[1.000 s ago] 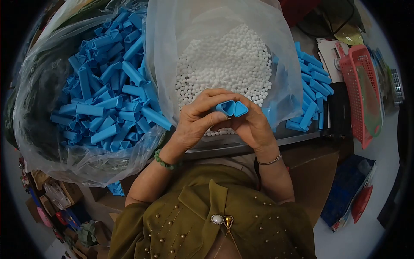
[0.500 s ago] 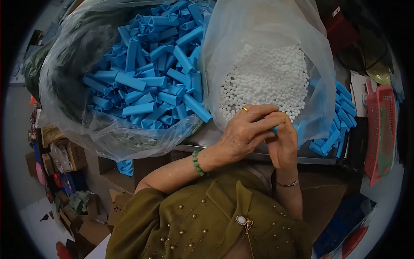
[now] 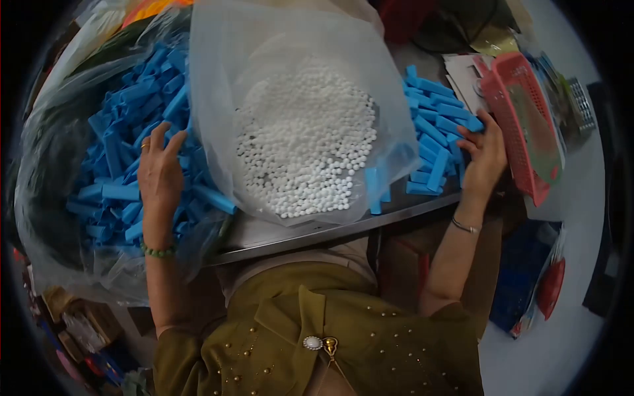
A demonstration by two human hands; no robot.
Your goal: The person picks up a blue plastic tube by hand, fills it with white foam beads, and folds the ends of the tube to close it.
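My left hand (image 3: 160, 175) is over the blue triangular tubes (image 3: 122, 191) heaped in a clear plastic bag at the left. Its thumb and forefinger are apart among the tubes, and a gold ring and a green bead bracelet show on that side. At the right, my right hand (image 3: 485, 152) has a blue tube (image 3: 474, 123) at its fingertips, beside a smaller pile of blue tubes (image 3: 432, 148) on the table. Between the hands, many small white balls (image 3: 304, 138) lie in an open translucent bag (image 3: 221, 132).
A pink perforated basket (image 3: 522, 125) stands just right of my right hand. The metal table edge (image 3: 317, 232) runs in front of my body. Below it at the right is a cardboard box (image 3: 403, 264), with a dark blue bag (image 3: 525, 270) farther right.
My hands were together in front of the white balls. They have parted, the left to the bag of tubes, the right to the smaller pile. The view has turned and shifted right.
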